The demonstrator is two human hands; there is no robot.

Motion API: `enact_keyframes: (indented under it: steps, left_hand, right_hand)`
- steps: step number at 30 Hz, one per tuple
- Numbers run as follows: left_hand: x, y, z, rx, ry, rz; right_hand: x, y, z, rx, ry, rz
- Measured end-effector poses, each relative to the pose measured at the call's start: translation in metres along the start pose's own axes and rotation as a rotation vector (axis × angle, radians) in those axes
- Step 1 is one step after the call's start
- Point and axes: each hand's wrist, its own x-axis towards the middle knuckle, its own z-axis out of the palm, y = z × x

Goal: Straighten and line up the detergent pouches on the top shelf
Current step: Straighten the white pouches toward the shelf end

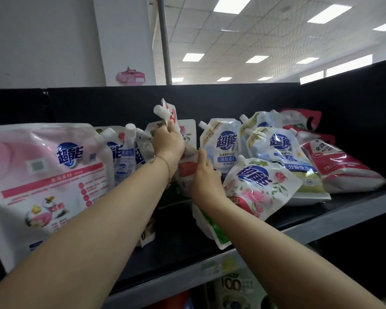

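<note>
Two hands held white spouted pouch with red print (186,169) upright mid black top shelf (334,219), probably to stand it in row. Left hand (168,141) curled round neck below white cap (162,111); right hand (205,177) gripped lower body, steadying soft base. Blue-white pouches (221,148) slumped beside; rose-printed pouch (257,186) leaned forward. "超能" legible on large pink flat bag (42,175), "全效" on red-white bag (341,168)

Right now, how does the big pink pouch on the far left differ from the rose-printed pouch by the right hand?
The big pink pouch looks far larger than the rose-printed pouch. It stands upright; the rose-printed pouch sits tilted, in front of other pouches. The rose-printed pouch shows a white corner spout; the big pink pouch shows none. Both carry the same blue logo.
</note>
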Motion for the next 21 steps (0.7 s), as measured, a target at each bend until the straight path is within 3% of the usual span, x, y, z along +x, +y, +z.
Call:
enact_keyframes:
  steps: [4, 8, 16, 21]
  left_hand:
    - [0.000, 0.014, -0.006, 0.024, -0.051, 0.126]
    - [-0.001, 0.017, -0.015, 0.046, 0.000, 0.174]
    - [-0.032, -0.033, -0.019, 0.303, -0.042, 0.141]
    - [-0.048, -0.047, -0.029, 0.339, 0.066, 0.291]
  right_hand:
    - [-0.007, -0.011, 0.001, 0.128, 0.148, -0.176]
    - [-0.010, -0.020, 0.012, 0.196, 0.163, -0.247]
    - [-0.029, -0.012, 0.038, -0.024, -0.151, -0.330]
    - [-0.028, -0.012, 0.042, -0.011, -0.222, -0.279]
